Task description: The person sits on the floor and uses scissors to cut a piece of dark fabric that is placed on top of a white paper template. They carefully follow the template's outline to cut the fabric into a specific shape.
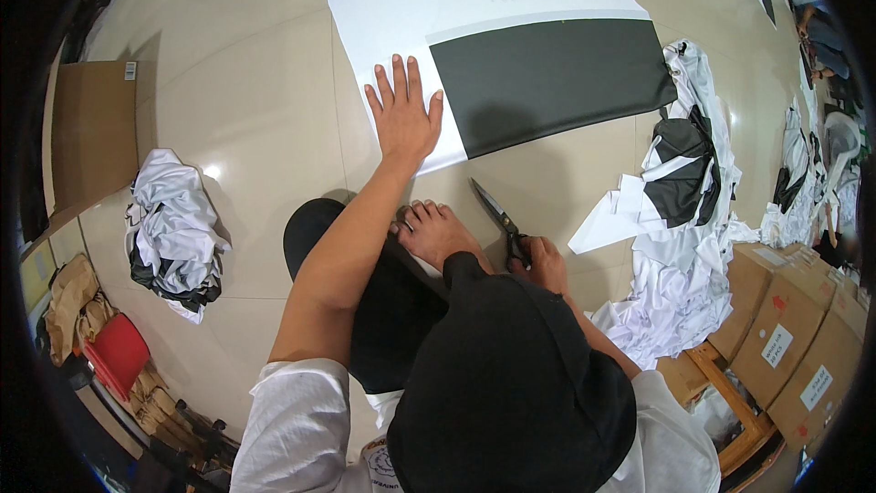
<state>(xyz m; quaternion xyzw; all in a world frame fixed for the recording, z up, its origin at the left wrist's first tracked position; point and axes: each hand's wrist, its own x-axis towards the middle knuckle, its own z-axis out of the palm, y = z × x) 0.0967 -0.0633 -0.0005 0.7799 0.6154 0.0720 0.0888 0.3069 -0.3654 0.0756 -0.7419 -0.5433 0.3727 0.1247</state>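
My left hand (406, 123) lies flat with its fingers spread on the white left margin of a large sheet (383, 0). A dark grey rectangular panel (557, 78) fills the sheet's near right part, and pale lettering shows on its white far part. To the right of my bare foot, my right hand (546, 267) is closed round the handles of a pair of scissors (495, 205). The dark blades point away from me toward the sheet and are apart from it. My knee partly covers my right forearm.
White and black fabric scraps (680, 265) are heaped along the right side. A crumpled white and black cloth bundle (178, 224) sits on the tiled floor at left. Cardboard boxes (776, 329) stand at lower right beside a wooden frame (730, 402). Another carton (96, 128) and a red seat (117, 356) are at left.
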